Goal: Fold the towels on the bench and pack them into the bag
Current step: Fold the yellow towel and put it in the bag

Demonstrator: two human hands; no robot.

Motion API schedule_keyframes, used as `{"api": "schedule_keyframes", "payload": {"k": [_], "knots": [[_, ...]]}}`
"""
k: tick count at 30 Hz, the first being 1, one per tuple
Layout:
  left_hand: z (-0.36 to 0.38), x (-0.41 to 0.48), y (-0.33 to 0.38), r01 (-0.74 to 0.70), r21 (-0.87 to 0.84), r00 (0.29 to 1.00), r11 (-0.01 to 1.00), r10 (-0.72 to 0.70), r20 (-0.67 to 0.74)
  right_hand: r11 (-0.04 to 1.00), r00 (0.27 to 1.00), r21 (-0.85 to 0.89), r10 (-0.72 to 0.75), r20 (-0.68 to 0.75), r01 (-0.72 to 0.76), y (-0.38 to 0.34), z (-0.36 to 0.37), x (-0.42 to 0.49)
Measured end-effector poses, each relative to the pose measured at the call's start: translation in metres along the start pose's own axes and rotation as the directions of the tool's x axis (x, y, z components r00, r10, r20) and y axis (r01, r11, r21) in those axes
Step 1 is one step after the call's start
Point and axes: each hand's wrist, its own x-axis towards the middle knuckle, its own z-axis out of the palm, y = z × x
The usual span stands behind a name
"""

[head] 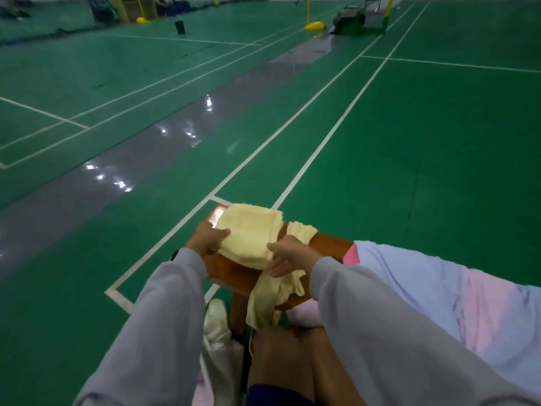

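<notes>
Green court floor (409,171), white-lined, with a glossy grey strip (117,159), stretching far ahead of both hands. Lavender and pink fabric (439,288), large and rumpled, spread to the right of the right hand, its near edge lying over the bench end; whether it is the bag cannot be told. Grey sleeves (164,317), one on each forearm, reaching down to the wrists. Bench (231,273), reddish-brown wood, directly beneath both hands, one leg showing below its near edge. Bare knees (281,356), behind and below the right hand. Folded towel (251,230), pale yellow, a thick stack of layers lying on the bench between the two hands and extending just beyond them. Second towel (272,297), same pale yellow, unfolded; one bunched end shows just beyond the right hand, and the rest passes under that hand and hangs off the near edge of the bench. Cream shoe (216,315), on the floor below the left forearm. Left hand (206,237), at the left edge of the folded towel, thumb laid on top and fingers curled under, gripping it. Right hand (289,256), palm down with fingers straight and spread, resting on the near right corner of the folded towel where the second towel meets it, gripping nothing.
</notes>
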Motion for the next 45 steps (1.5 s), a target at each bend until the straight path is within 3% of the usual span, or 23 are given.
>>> {"api": "schedule_keyframes", "payload": {"k": [2,5,7,9,11,13,17,21,23,25,27,29,30,31,33,34,36,39,42,45], "knots": [[0.0,0.019,-0.029,-0.04,0.315,0.999,0.948,0.045,-0.009,0.962,0.979,-0.268,-0.107,-0.171,0.058,0.021,0.007,0.014],[0.016,0.009,-0.041,-0.101,0.523,0.988,0.846,0.146,-0.046,0.82,0.891,-0.566,-0.317,-0.326,0.085,0.036,0.007,0.022],[0.03,-0.009,-0.033,-0.116,0.71,0.955,0.695,0.274,-0.112,0.819,0.913,-0.571,-0.274,-0.301,0.058,0.041,0.0,0.023],[0.046,-0.02,-0.023,-0.212,0.77,0.918,0.601,0.392,-0.054,0.809,0.959,-0.586,-0.202,-0.2,0.049,0.043,-0.007,0.022],[0.065,-0.03,-0.011,-0.351,0.697,0.905,0.625,0.418,0.081,0.806,0.965,-0.59,-0.186,-0.187,0.041,0.04,-0.009,0.019],[0.084,-0.037,-0.004,-0.407,0.553,0.914,0.727,0.331,0.237,0.846,0.956,-0.531,-0.193,-0.22,0.049,0.032,-0.007,0.013],[0.102,-0.065,0.017,-0.196,0.269,0.904,0.943,0.068,0.422,0.934,0.93,-0.326,-0.24,-0.279,0.144,0.005,-0.014,-0.003],[0.096,-0.1,0.055,-0.11,0.044,0.864,0.993,0.074,0.498,0.943,0.89,-0.17,-0.326,-0.319,0.285,-0.034,-0.038,-0.035],[0.095,-0.117,0.083,0.008,-0.27,0.833,0.963,0.142,0.535,0.929,0.892,-0.152,-0.367,-0.263,0.338,-0.054,-0.046,-0.059],[0.094,-0.136,0.113,0.12,-0.562,0.827,0.818,0.231,0.513,0.904,0.898,-0.052,-0.427,-0.105,0.424,-0.065,-0.055,-0.089],[0.092,-0.149,0.138,0.092,-0.676,0.863,0.731,0.28,0.42,0.892,0.89,0.129,-0.446,0.095,0.434,-0.07,-0.069,-0.118],[0.093,-0.153,0.151,0.05,-0.693,0.905,0.719,0.261,0.336,0.891,0.886,0.224,-0.434,0.165,0.395,-0.064,-0.086,-0.137],[0.093,-0.157,0.157,0.045,-0.691,0.924,0.721,0.233,0.303,0.879,0.901,0.259,-0.429,0.066,0.4,-0.058,-0.097,-0.142],[0.093,-0.165,0.161,0.033,-0.712,0.935,0.702,0.229,0.27,0.873,0.91,0.259,-0.391,-0.136,0.414,-0.049,-0.11,-0.142],[0.094,-0.191,0.173,-0.015,-0.732,0.933,0.682,0.272,0.234,0.906,0.805,0.164,-0.249,-0.539,0.389,-0.023,-0.133,-0.135],[0.094,-0.201,0.178,-0.026,-0.728,0.917,0.685,0.306,0.256,0.935,0.805,0.16,-0.176,-0.566,0.316,-0.009,-0.141,-0.127],[0.098,-0.21,0.184,0.007,-0.725,0.879,0.689,0.342,0.333,0.938,0.944,0.307,-0.057,-0.326,0.163,0.011,-0.145,-0.119],[0.103,-0.219,0.194,-0.027,-0.661,0.842,0.75,0.374,0.39,0.897,1.0,0.442,0.0,-0.026,0.011,0.023,-0.143,-0.113],[0.115,-0.219,0.204,-0.237,-0.445,0.879,0.864,0.386,0.28,0.784,0.995,0.619,-0.095,0.032,0.055,0.013,-0.135,-0.13],[0.116,-0.215,0.199,-0.34,-0.123,0.915,0.932,0.359,0.185,0.681,0.976,0.706,-0.207,-0.069,0.194,-0.01,-0.139,-0.145]]}}
